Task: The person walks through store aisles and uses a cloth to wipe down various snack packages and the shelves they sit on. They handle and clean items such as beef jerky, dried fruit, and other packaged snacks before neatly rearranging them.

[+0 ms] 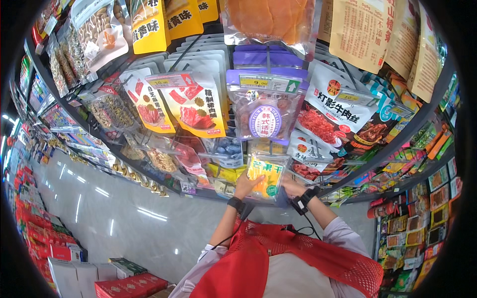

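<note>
A clear and yellow pouch of dried mango (pixel 266 173) is upright in front of the lower part of the snack rack. My left hand (pixel 246 185) grips its left edge, with the thumb across the front. My right hand (pixel 292 186) is at the pouch's right edge, its fingers partly hidden behind it, so its hold is unclear. Just above hangs a purple-backed pouch of dried plums (pixel 264 115), behind a price tag (pixel 269 82). To the right hang white and black beef snack pouches (pixel 328 108); to the left, white and yellow pork jerky pouches (pixel 193 108).
Rack hooks hold several rows of pouches, with a large dried fruit pouch (pixel 272 18) jutting out at the top. Red cartons (pixel 130 286) and white boxes (pixel 76 273) stand at the lower left on the grey floor (pixel 149 223). Another packed shelf (pixel 413 231) is at the right.
</note>
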`<state>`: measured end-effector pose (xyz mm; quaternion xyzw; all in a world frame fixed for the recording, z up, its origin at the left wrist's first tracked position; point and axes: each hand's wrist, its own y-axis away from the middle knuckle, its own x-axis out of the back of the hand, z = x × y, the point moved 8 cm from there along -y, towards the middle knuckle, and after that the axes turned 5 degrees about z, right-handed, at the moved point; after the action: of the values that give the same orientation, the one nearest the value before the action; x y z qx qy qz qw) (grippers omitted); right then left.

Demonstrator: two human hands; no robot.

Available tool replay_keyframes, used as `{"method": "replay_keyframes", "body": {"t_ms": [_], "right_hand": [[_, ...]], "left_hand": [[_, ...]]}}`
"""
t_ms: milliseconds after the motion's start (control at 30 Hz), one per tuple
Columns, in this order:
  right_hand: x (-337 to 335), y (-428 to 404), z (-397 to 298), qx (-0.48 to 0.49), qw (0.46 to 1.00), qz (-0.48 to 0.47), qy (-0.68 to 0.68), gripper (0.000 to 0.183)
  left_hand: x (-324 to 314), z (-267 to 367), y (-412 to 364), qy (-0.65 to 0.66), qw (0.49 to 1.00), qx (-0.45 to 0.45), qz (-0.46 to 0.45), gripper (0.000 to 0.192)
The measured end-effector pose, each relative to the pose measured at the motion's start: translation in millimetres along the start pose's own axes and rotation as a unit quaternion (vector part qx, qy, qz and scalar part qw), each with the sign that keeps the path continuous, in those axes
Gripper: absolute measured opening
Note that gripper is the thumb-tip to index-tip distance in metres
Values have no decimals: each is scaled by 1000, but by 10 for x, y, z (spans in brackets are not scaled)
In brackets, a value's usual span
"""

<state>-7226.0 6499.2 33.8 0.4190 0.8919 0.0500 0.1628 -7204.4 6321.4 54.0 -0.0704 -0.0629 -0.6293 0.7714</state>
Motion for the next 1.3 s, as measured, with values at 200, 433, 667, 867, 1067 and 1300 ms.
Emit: {"method": "replay_keyframes", "body": {"t_ms": [200, 433, 667, 867, 1067, 1300], "right_hand": [[334, -10, -230, 67, 943, 169, 279, 30], [478, 117, -674, 84, 824, 361, 428, 39], [478, -220, -901, 142, 810, 385, 419, 70], [727, -486, -1001, 148, 833, 373, 382, 85], [719, -551, -1159, 222, 833, 366, 351, 79], [872, -591, -1158, 194, 875, 332, 293, 54]], "left_hand": [[40, -138, -241, -1, 996, -25, 81, 55], [40, 20, -558, -148, 982, -38, 109, 61], [96, 41, -858, -69, 981, -156, 91, 87], [9, 690, -1075, -18, 992, -95, -83, 71], [153, 498, -1249, 42, 991, 27, -121, 29], [47, 396, -1275, 156, 986, 31, -45, 26]]}}
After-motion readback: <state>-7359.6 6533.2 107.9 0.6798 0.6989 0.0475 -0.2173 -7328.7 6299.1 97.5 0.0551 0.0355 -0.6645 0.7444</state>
